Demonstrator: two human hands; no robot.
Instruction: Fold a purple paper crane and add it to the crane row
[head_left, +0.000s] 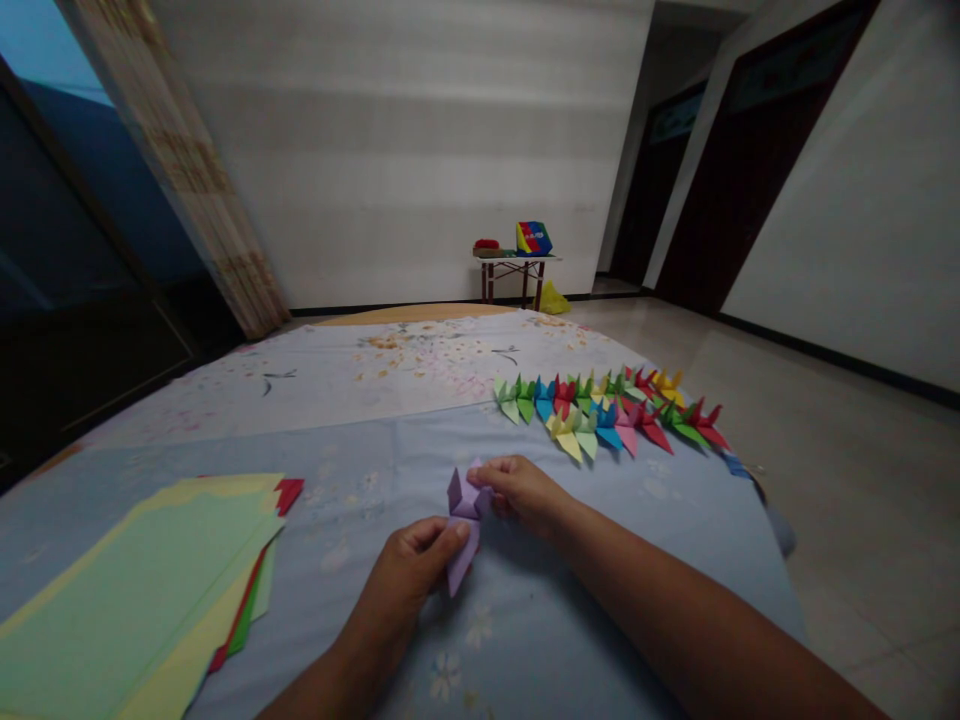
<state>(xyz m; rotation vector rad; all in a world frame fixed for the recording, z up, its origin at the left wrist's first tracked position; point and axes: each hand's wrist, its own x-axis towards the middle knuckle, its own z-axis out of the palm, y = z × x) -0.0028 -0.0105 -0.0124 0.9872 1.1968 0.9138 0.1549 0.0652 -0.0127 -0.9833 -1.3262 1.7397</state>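
Purple folded origami paper (463, 532) sits pinched between the left hand (401, 572) and right hand (521, 495), just above a blue floral cloth (622, 540). Squeezing too hard could crush its creases; a slip could disturb the nearby origami cranes (600, 415).

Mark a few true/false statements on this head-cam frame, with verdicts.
1. The left hand and right hand both grip a purple folded paper piece. True.
2. The row of origami cranes lies to the left of the hands. False: it lies ahead of them and to the right.
3. A stack of coloured paper lies left of the hands. True.
4. The cranes in the row are all one colour. False: they are mixed, including green, blue, red and yellow.
5. A colourful box stands on a small table by the far wall. True.
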